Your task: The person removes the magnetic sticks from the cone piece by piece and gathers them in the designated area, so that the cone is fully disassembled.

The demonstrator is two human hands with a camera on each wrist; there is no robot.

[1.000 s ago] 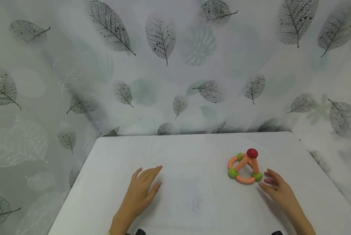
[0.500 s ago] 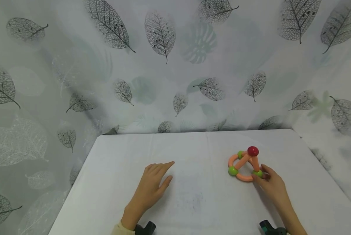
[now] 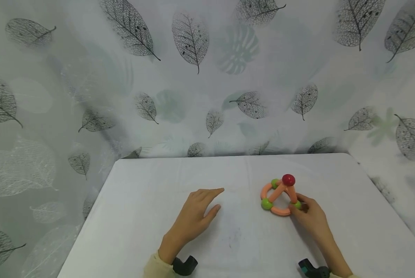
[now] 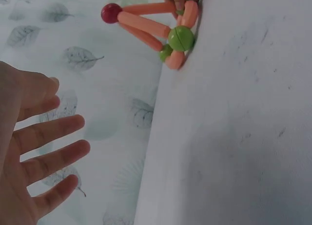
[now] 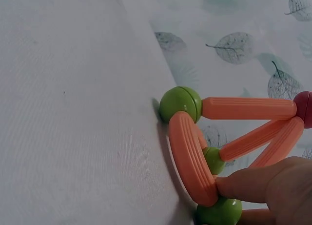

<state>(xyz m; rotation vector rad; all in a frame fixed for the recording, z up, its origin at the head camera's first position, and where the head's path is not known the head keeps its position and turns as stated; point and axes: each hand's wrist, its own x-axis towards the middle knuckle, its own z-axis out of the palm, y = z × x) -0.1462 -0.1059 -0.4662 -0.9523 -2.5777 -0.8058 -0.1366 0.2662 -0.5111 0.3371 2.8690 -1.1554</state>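
Note:
A pyramid of magnetic building rods and balls (image 3: 278, 192) sits on the white table, right of centre. Curved orange rods (image 5: 189, 159) join green balls (image 3: 267, 204) into a ring at its base, and straight orange rods rise to a red ball (image 3: 289, 180) on top. My right hand (image 3: 311, 219) pinches the structure at its right-hand green ball, thumb in front; its fingers partly cover that ball. To the left, my left hand (image 3: 193, 217) hovers over the table with fingers extended and thumb apart, holding nothing. In the left wrist view its spread fingers (image 4: 56, 159) stand away from the pyramid.
The white table (image 3: 152, 185) ends at a back edge against a leaf-patterned curtain (image 3: 207, 85), which also hangs along both sides. Black devices (image 3: 185, 265) are strapped at both wrists.
My right hand has reached the pyramid, taken hold of its right green ball and shifted it slightly left. My left hand has moved right, toward the middle of the table.

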